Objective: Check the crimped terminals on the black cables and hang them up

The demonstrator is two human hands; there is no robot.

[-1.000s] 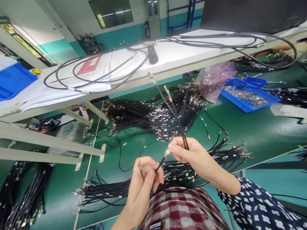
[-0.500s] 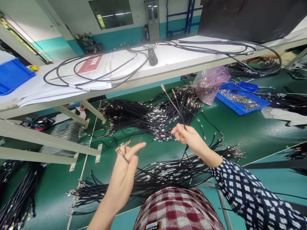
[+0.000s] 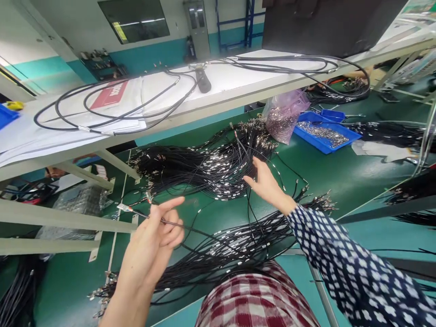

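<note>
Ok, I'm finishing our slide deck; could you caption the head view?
Left hand holding a black cable, right hand open by the cable pile.

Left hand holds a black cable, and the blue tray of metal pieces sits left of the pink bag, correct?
No, the head view shows that blue tray right of the pink bag; the left hand does hold a black cable.

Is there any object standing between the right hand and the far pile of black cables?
Nothing visible except loose cable strands nearby: the right hand overlaps the far pile in view, and the pink bag sits farther back.
</note>
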